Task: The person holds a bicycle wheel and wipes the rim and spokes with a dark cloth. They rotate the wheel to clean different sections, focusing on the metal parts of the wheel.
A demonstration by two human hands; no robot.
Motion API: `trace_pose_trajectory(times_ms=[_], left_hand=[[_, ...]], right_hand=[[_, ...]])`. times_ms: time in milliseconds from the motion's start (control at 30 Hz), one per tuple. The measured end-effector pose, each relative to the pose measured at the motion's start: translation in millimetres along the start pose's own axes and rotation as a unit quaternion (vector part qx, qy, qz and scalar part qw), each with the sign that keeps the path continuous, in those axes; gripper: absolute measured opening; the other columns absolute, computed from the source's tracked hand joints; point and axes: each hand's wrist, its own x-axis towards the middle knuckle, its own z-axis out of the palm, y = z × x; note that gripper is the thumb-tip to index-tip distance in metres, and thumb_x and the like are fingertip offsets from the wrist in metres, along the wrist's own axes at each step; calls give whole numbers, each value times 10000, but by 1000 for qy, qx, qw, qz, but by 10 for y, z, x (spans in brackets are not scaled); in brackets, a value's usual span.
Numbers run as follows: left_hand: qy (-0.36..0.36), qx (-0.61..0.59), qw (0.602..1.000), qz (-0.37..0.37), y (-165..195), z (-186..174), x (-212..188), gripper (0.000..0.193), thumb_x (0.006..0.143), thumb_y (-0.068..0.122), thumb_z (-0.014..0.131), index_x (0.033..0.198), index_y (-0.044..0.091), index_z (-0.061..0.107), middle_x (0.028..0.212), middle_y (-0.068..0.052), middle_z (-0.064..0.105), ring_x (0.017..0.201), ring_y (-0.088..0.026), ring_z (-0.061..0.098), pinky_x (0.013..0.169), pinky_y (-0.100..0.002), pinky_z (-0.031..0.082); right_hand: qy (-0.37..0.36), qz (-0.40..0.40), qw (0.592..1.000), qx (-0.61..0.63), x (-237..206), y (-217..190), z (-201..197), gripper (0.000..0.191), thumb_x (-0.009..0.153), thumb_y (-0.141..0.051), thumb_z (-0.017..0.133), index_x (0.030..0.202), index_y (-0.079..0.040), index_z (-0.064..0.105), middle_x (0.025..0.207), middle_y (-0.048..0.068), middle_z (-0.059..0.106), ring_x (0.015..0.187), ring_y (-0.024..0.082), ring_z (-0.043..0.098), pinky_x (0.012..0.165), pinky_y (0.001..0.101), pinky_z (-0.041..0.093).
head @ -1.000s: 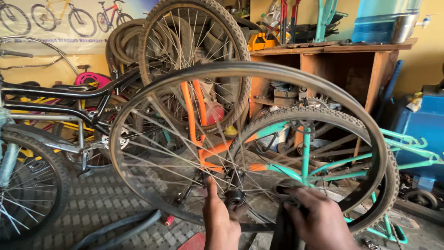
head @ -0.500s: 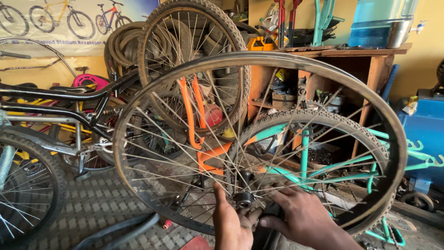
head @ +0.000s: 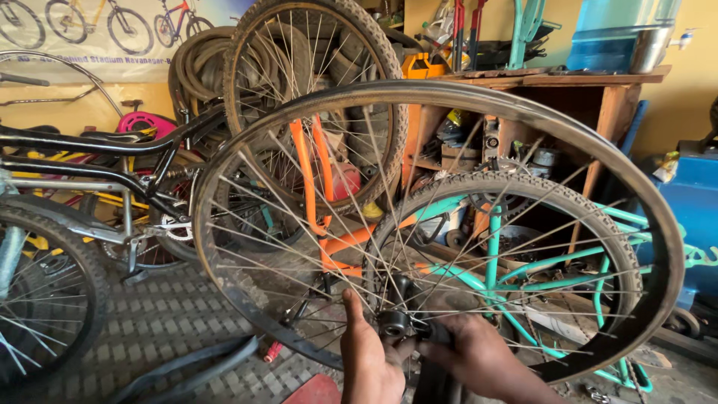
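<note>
A bare spoked bicycle wheel (head: 247, 142) with a dark rim and no tyre stands tilted before me, filling most of the view. Its black hub (head: 396, 322) sits low in the centre. My left hand (head: 370, 359) grips the hub's near end from below, thumb pointing up along the spokes. My right hand (head: 479, 355) comes in from the right and holds the other side of the hub at the axle, its fingers curled around a dark part that I cannot make out.
Behind the wheel stand a teal bicycle frame (head: 493, 247) with a tyred wheel, an orange frame (head: 310, 179) and a black bicycle (head: 90, 150) at left. A wooden workbench (head: 613, 97) with parts is at back right. A loose tyre (head: 187, 366) lies on the paved floor.
The wheel has shifted right and come closer in view. Both hands have moved up to the hub and closed around it.
</note>
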Motion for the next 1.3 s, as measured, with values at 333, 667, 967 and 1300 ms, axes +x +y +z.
trace_pose_trajectory(times_ms=[333,667,967,1300], left_hand=[[-27,79,996,45,-28,48,-75,874,797,712,607,1466,172,443,1326,-106,590,1013,-288,658,777,-605,579],[-66,71,974,206,302,-61,74,516,852,504,703,1131,83,601,904,-39,651,704,-149,602,671,-412,548],[7,184,906,380,291,-154,2,383,725,279,899,901,8,692,766,-5,676,687,-142,586,622,-317,444],[28,257,877,405,84,-78,-129,386,685,197,954,852,-68,729,749,-101,715,640,-164,574,599,-351,475]], right_hand=[[-28,149,939,310,92,222,90,503,889,-183,872,1289,-171,568,1160,140,823,1074,233,741,936,358,568],[232,-112,958,-128,-178,614,-23,297,854,-323,725,1042,-96,767,979,141,760,897,293,714,770,348,575],[223,-10,963,153,-419,-5,-442,207,908,-182,639,1071,-99,735,860,77,715,858,232,686,815,376,547],[194,-313,904,-217,-80,-550,264,357,636,-159,782,992,-178,782,1048,85,602,1000,313,563,837,535,411]])
